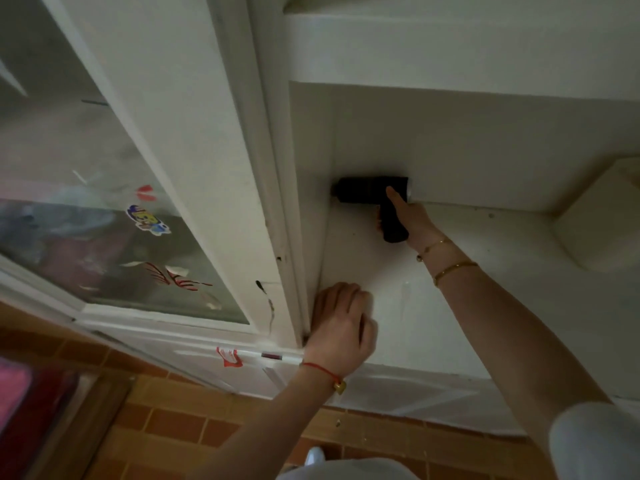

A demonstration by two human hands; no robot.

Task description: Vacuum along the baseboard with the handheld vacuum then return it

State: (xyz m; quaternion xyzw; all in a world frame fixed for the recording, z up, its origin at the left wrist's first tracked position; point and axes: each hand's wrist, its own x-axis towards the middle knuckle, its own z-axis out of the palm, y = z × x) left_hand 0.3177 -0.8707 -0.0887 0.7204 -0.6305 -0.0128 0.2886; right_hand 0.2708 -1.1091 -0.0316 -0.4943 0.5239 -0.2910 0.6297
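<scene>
Gripping black handheld vacuum (372, 190) in white shelf (485, 237) recess, right hand (412, 216), left hand (341, 323) loosely curled on shelf, orange tiled floor (166, 420)

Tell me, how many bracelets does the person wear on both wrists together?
3. Two thin gold bracelets sit on the right wrist, behind the right hand holding the handheld vacuum. One red string bracelet sits on the left wrist. More may be hidden underneath.

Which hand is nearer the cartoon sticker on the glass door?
Left. The left hand rests on the white shelf beside the door frame, below-right of the colourful cartoon sticker; the right hand grips the black handheld vacuum farther right.
</scene>
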